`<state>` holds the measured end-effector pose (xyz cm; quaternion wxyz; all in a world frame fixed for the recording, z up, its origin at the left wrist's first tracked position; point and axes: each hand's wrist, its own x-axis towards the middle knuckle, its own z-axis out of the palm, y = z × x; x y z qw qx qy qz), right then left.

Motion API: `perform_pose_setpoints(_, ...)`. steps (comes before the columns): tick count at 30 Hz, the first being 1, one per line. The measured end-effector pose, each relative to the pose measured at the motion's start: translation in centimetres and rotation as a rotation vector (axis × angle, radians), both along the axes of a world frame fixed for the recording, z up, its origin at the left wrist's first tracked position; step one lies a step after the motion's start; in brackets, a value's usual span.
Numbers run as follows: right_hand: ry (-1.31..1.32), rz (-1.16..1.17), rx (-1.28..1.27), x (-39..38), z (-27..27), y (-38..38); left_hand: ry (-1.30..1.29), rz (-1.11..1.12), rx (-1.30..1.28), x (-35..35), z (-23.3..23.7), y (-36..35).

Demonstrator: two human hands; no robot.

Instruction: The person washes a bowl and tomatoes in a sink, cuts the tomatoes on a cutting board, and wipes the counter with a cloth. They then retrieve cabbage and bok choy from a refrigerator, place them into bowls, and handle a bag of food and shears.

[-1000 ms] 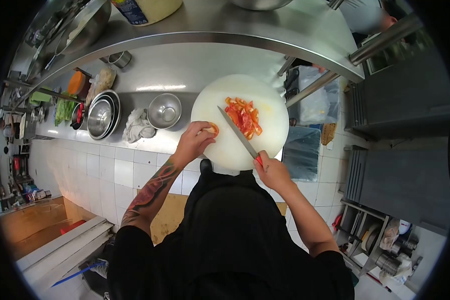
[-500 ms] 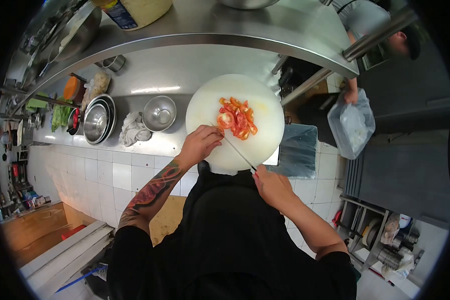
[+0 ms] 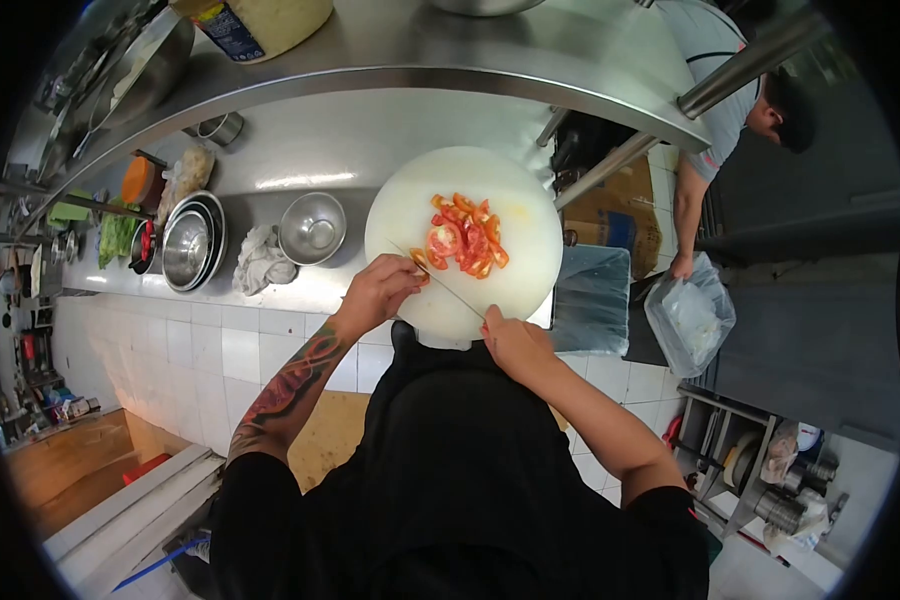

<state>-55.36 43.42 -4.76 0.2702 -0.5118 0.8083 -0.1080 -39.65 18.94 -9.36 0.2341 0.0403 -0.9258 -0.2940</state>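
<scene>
On a round white cutting board lies a heap of cut tomato. My right hand is closed around the handle of a knife, whose blade slants up and left across the front of the board. My left hand is at the board's left front edge, its fingers bent and pressed on a small tomato piece beside the blade. The fingers hide most of what lies under them.
Left of the board stand a small steel bowl, a crumpled cloth and nested steel bowls. A steel shelf crosses above the counter. At right, another person's hand holds a clear plastic bag, near a plastic-covered bin.
The knife has moved left, with its blade now reaching farther past my left fingers. At right, the other person has leaned in and lowered the bag.
</scene>
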Motion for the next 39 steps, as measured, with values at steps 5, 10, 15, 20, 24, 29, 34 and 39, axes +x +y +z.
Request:
perform_pose_setpoints(5,-0.017,0.019,-0.044,-0.1,3.3,0.0,-0.016,0.040,0.000,0.5,0.4,0.5)
perform_pose_setpoints(10,-0.011,0.012,0.013,1.0,1.2,1.2,0.015,0.086,-0.001,0.3,-0.2,1.1)
perform_pose_setpoints(15,0.004,0.012,-0.025,0.4,1.3,-0.8,0.030,0.075,-0.032,1.1,-0.7,0.3)
perform_pose_setpoints(20,-0.033,0.063,0.038,0.4,3.6,0.4,0.015,0.020,-0.043,1.7,-1.2,-0.1)
perform_pose_setpoints(24,-0.029,0.050,-0.041,0.5,0.2,-1.7,0.030,0.045,-0.051,1.9,-1.2,-0.3)
perform_pose_setpoints(29,-0.020,0.074,-0.044,0.5,3.7,-0.4,0.057,0.069,-0.050,2.0,-1.4,0.2)
perform_pose_setpoints(34,-0.032,0.068,0.023,1.1,3.0,0.8,0.057,0.105,-0.026,1.9,-1.9,0.9)
perform_pose_setpoints(39,-0.059,0.024,0.015,1.0,-0.5,-0.9,0.071,0.115,-0.019,2.6,-2.8,0.7)
